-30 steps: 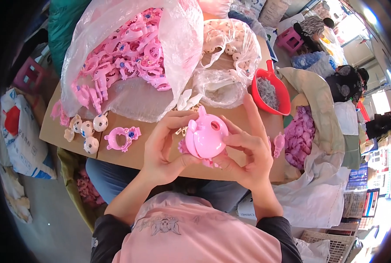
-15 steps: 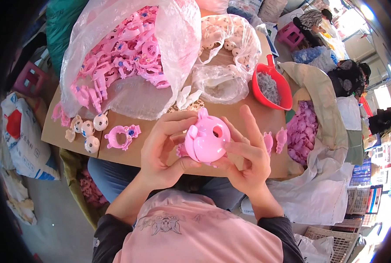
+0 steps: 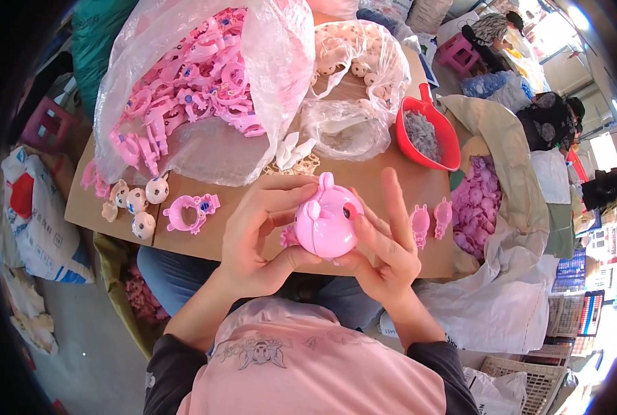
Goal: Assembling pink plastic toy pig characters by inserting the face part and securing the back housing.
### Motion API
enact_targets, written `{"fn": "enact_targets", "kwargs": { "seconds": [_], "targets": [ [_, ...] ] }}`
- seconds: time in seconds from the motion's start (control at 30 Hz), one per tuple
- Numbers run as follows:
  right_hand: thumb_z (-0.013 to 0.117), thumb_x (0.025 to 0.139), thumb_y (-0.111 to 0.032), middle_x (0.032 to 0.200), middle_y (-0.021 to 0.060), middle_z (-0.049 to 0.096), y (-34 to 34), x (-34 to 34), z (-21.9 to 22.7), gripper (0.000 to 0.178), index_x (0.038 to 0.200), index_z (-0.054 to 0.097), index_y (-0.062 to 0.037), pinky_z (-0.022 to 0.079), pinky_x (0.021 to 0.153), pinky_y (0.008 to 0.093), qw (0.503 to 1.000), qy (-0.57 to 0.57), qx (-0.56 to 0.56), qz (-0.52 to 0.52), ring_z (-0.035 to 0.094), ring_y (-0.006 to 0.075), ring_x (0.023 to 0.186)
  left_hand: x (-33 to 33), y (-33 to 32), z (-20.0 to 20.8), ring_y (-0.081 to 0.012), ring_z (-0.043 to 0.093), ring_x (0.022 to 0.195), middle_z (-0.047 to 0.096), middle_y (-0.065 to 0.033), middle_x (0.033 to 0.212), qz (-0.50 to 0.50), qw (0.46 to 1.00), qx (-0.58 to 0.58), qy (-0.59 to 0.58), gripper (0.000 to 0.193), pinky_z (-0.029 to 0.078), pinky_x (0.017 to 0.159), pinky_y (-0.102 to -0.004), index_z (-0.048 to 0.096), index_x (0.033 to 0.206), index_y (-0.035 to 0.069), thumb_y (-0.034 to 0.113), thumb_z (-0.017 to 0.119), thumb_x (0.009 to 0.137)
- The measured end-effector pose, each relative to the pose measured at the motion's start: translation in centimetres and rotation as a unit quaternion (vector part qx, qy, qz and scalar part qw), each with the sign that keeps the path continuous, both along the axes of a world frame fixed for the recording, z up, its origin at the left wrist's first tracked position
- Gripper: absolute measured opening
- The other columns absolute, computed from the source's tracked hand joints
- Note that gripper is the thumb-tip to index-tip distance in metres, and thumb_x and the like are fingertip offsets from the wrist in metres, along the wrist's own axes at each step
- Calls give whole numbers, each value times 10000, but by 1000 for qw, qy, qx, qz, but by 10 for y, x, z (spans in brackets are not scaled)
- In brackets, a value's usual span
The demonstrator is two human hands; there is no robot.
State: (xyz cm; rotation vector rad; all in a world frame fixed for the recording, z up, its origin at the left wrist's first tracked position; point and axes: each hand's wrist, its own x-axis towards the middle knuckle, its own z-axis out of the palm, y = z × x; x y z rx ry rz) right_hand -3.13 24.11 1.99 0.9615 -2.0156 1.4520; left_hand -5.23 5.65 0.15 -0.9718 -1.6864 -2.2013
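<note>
Between my hands, above the near edge of the cardboard-topped table (image 3: 184,252), is a round, glossy pink plastic animal-shaped toy shell (image 3: 325,232). It has small ears, a round hole on its right side and a seam running down it. My left hand (image 3: 260,235) grips the shell from the left, thumb low and fingers on top. From the right, my right hand (image 3: 391,252) holds it with the thumb beneath and fingers against the side. The right index finger points up, off the shell. Part of another pink piece (image 3: 289,236) shows behind my left fingers.
Left on the table are pink ring-shaped pieces (image 3: 189,213) and ball-patterned spheres (image 3: 137,200). A plastic bag (image 3: 211,155) of pink parts lies behind. A red scoop (image 3: 453,155) holds grey bits. Two small pink parts (image 3: 421,225) lie right, beside a sack (image 3: 522,166) of pink pieces.
The shell has turned slightly, so its hole sits farther right, partly behind my right fingers. The gap along its lower seam looks narrower. Both hands keep their hold.
</note>
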Motion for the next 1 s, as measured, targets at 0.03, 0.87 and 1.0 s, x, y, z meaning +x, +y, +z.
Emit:
{"fn": "enact_targets", "kwargs": {
  "seconds": [0.03, 0.87, 1.0],
  "targets": [
    [699, 767, -43, 1437, 292, 207, 0, 1, -2, 405, 1154, 594, 15, 474, 942, 431, 1000, -22, -5, -1, 437, 442, 1195, 0, 0, -2, -250, 497, 1158, 438, -152, 1266, 0, 1000, -1, 0, 579, 484, 899, -347, 476, 1230, -11, 57, 751, 725],
    [661, 787, -127, 1079, 60, 602, -43, -108, -90, 354, 1126, 569, -88, 504, 688, 322, 951, -202, 154, -178, 620, 215, 842, 22, -49, -66, -195, 518, 1068, 490, -104, 1173, 189, 931, 121, -288, 509, 453, 916, -334, 418, 1169, 40, 65, 729, 766],
    [624, 768, -127, 936, 51, 633, -49, -138, -117, 183, 943, 665, -96, 486, 722, 362, 932, -97, 278, -213, 616, 261, 796, 23, -49, -58, -207, 520, 1083, 509, -116, 1170, 166, 943, 105, -268, 535, 458, 919, -340, 412, 1177, 44, 62, 740, 755]
  ]
}}
